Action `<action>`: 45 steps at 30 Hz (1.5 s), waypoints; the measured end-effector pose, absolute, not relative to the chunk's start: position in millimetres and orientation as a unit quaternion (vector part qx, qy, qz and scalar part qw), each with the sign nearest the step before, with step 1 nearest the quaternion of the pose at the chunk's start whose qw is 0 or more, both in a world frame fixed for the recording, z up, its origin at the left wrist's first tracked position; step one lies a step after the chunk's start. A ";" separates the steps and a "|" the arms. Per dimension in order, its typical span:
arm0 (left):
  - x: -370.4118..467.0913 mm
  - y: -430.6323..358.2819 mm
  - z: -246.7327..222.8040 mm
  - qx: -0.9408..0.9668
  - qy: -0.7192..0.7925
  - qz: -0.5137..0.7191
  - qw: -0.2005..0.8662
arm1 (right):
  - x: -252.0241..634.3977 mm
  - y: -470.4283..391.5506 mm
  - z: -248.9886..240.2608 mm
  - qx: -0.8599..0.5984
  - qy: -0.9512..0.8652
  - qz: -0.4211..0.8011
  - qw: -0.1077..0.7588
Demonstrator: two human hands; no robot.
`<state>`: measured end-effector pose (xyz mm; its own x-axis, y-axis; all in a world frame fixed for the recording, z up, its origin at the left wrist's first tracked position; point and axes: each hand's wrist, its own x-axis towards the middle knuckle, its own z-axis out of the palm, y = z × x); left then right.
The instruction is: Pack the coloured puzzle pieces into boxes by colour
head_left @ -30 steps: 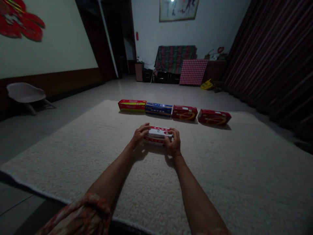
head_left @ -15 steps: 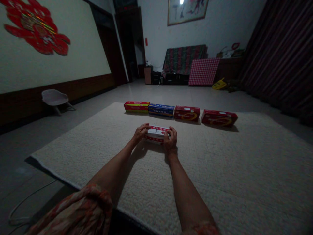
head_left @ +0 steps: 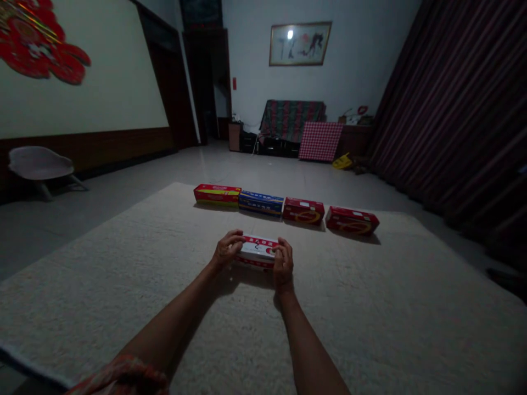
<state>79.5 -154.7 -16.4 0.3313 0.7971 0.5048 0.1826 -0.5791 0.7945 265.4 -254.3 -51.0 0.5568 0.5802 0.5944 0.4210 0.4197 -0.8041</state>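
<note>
A white box (head_left: 258, 248) with red bands and dark lettering is gripped at its two ends, low over the pale fleecy mat (head_left: 349, 302). My left hand (head_left: 229, 248) closes around its left end, and my right hand (head_left: 284, 262) around its right end. Whether the box touches the mat I cannot tell. Beyond it, a row of boxes stands on the mat: a red and yellow box (head_left: 217, 195), a blue box (head_left: 261, 204), a dark red box (head_left: 303, 212) and, after a small gap, a second dark red box (head_left: 352, 221).
A small pale chair (head_left: 40, 163) stands on the tiled floor at the left. Against the far wall are a cloth-draped piece of furniture (head_left: 292, 118) and a red checked panel (head_left: 320, 141). A dark curtain (head_left: 444, 104) hangs along the right side.
My view has tilted up and shifted, so the room sits lower and further left in the frame. Both hands keep their hold on the white box; the row of boxes keeps its arrangement.
</note>
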 end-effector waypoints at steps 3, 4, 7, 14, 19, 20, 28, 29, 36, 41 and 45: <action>79.0 -152.1 -17.9 0.763 0.302 0.479 0.312 | 268.4 -255.9 -53.4 -0.543 -0.471 0.061 0.693; 79.2 -150.8 -18.8 0.766 0.292 0.481 0.312 | 269.5 -256.1 -54.4 -0.545 -0.471 0.062 0.691; 80.7 -145.8 -22.6 0.770 0.273 0.483 0.316 | 273.2 -256.0 -57.7 -0.550 -0.471 0.060 0.687; 80.5 -139.0 -28.2 0.804 0.230 0.475 0.273 | 279.1 -258.9 -58.0 -0.570 -0.470 0.060 0.671; 82.0 -137.8 -24.7 0.825 0.241 0.457 0.229 | 278.5 -262.9 -53.7 -0.579 -0.477 0.070 0.657; 82.9 -137.5 -24.1 0.829 0.242 0.454 0.220 | 278.6 -263.3 -53.3 -0.579 -0.478 0.070 0.657; 86.4 -140.9 -15.4 0.881 0.207 0.394 0.161 | 283.1 -261.0 -56.1 -0.574 -0.483 0.060 0.659; 86.2 -141.5 -14.9 0.883 0.208 0.390 0.159 | 283.1 -260.6 -56.1 -0.573 -0.485 0.058 0.658; 85.4 -136.9 -15.4 0.883 0.211 0.385 0.164 | 278.3 -260.4 -47.8 -0.588 -0.490 0.012 0.644; 93.0 -140.9 -11.2 0.895 0.197 0.373 0.145 | 280.3 -263.3 -34.6 -0.610 -0.525 -0.048 0.592; 99.2 -148.2 -8.4 0.904 0.204 0.357 0.116 | 281.3 -264.1 -29.8 -0.628 -0.547 -0.050 0.551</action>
